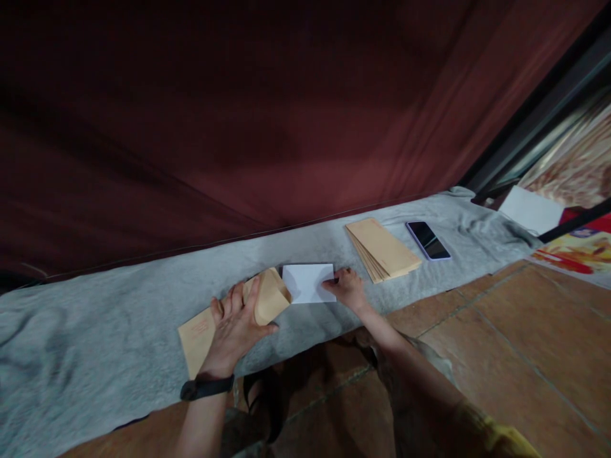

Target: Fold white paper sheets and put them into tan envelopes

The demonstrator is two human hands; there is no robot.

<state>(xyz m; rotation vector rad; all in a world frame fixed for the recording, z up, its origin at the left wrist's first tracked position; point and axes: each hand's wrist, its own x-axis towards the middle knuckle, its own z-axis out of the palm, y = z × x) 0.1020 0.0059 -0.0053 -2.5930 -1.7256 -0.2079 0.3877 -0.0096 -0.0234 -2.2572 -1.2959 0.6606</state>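
Two hands are working over a grey cloth point(95, 343) spread along the floor. The left hand point(233, 327), a black band at its wrist, is clamping one tan envelope point(229, 321) by its open mouth, fingers curled over the flap end. The right hand point(350, 289) is pinching the edge of one white folded sheet point(308, 282), whose other end is lying just at the envelope's mouth. One fanned stack of tan envelopes point(384, 249) is lying beyond the right hand, and one dark phone point(428, 240) is lying just beside the stack. A reddish stamp on the held envelope is showing, too blurred to read.
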